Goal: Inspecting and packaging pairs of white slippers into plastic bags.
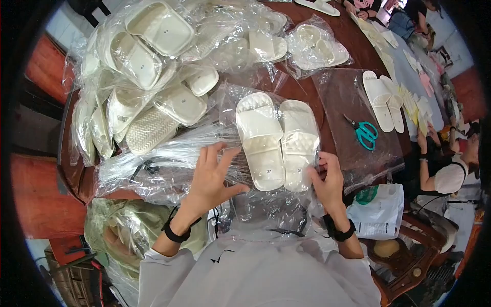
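Shirt (261, 271) nearest, the left hand (214, 176) spreads wide and empty, the right hand (329, 181) curls narrowly, grip unclear, seemingly bagged slippers (262, 143) lying between; a wrapped pile (181, 105) looks done, one loose pair (379, 101) unwrapped.

The slippers (262, 146) look partly bumpy, their plastic bag (230, 108) glossy

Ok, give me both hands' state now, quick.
Left hand: spread open, holding nothing visible.
Right hand: partly curled at the slippers; whether it grips cannot be told.
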Available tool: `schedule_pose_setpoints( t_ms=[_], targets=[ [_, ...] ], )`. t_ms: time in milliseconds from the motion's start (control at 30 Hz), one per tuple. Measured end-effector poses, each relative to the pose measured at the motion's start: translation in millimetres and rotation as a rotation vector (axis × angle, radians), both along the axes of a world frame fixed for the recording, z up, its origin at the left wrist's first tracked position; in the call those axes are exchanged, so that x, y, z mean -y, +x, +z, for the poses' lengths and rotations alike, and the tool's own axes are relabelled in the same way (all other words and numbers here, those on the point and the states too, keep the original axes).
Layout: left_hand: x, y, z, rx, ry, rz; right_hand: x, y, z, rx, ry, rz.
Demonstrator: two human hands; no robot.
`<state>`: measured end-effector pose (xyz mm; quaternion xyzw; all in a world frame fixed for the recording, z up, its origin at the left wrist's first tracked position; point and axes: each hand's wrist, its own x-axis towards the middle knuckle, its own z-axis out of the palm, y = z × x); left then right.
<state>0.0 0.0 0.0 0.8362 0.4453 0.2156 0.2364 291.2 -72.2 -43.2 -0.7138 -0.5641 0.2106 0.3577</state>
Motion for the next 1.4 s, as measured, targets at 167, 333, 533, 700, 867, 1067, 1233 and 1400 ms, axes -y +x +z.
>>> schedule_pose_setpoints(
  t_ms=[167,333,533,700,867,1067,1233,1400],
  targets=[
    [-2.0,-3.0,-0.8,-0.208,0.053,-0.173,-1.0,16.2,-0.3,0.01,0.115,-0.072],
    [-32.2,-7.7,34.2,-0.066,0.089,-0.161,24.7,-6.9,58.7,0.079,0.172,-0.009],
    [-89.3,34.0,65.2,0.015,0.179,-0.256,54.4,-42.0,63.7,-0.129,-0.125,0.6],
    [-123.8,54.7,14.6,-0.151,0.448,-0.209,48.9,-53.4,42.2,0.259,-0.189,0.598],
    [-141.7,58.3,1.8,-0.435,0.272,-0.041,50.2,-54.3,32.7,0.333,-0.074,0.453],
    [-153.4,56.8,-17.9,-0.42,0.475,0.011,42.4,-72.6,36.0,0.309,0.125,0.307],
    [-160.7,54.3,-19.5,-0.442,0.395,0.001,30.2,-62.8,36.0,0.095,0.03,0.422],
    [-160.4,56.2,-16.0,-0.404,0.403,-0.022,4.2,-54.3,5.1,0.43,0.142,0.232]
  ],
)
